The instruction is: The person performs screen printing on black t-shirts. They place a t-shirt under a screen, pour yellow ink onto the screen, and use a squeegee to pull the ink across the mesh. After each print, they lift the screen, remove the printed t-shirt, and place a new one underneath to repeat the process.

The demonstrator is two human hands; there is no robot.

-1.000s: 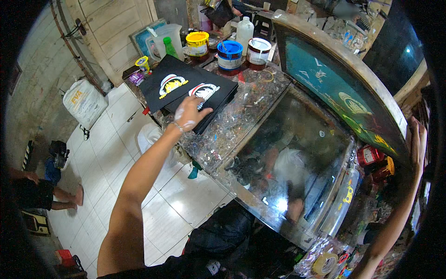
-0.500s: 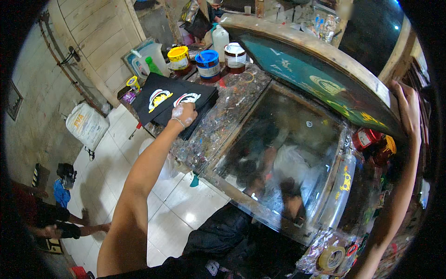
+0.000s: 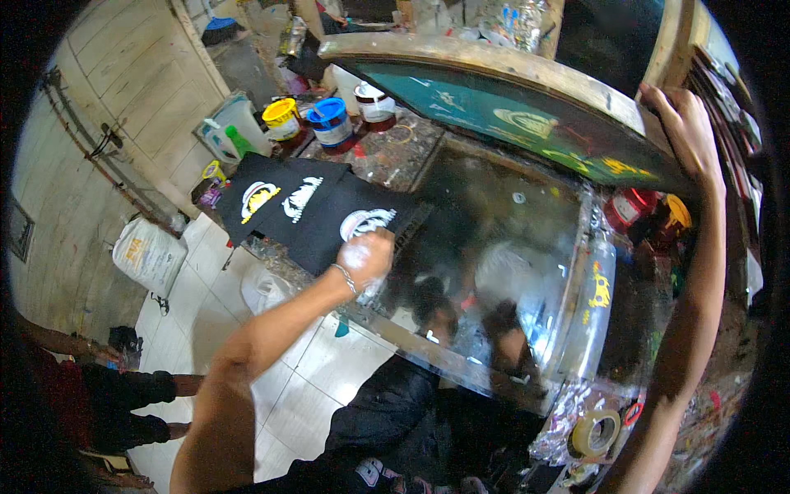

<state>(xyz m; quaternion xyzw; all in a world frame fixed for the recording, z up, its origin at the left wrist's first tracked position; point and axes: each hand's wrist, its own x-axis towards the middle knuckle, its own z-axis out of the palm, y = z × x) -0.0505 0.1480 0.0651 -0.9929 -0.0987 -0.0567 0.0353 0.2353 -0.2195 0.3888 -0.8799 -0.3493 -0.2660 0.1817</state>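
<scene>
My left hand (image 3: 366,255) is closed on the edge of a black cloth piece (image 3: 325,235) with a white hat-like print. Its far corner reaches onto the dark glass plate (image 3: 469,206). Behind it lie more black pieces, one with a white print (image 3: 303,199) and one with a white and yellow print (image 3: 259,202). My right hand (image 3: 687,128) is wrapped round the right end of a wooden-framed printing screen (image 3: 494,58). The screen is tilted up above the plate, its green mesh (image 3: 461,107) facing me.
Yellow (image 3: 282,121), blue (image 3: 331,123) and white-topped (image 3: 376,107) paint tubs stand at the back. Red paint tubs (image 3: 629,207) sit right of the plate. A tape roll (image 3: 595,432) lies near the front right. Another person (image 3: 123,399) is at the left, near a white sack (image 3: 148,253).
My left hand has drawn one black cloth piece off the stack, rightward and nearer, to the glass plate. My right hand still holds the screen up. The whole view has shifted somewhat.
</scene>
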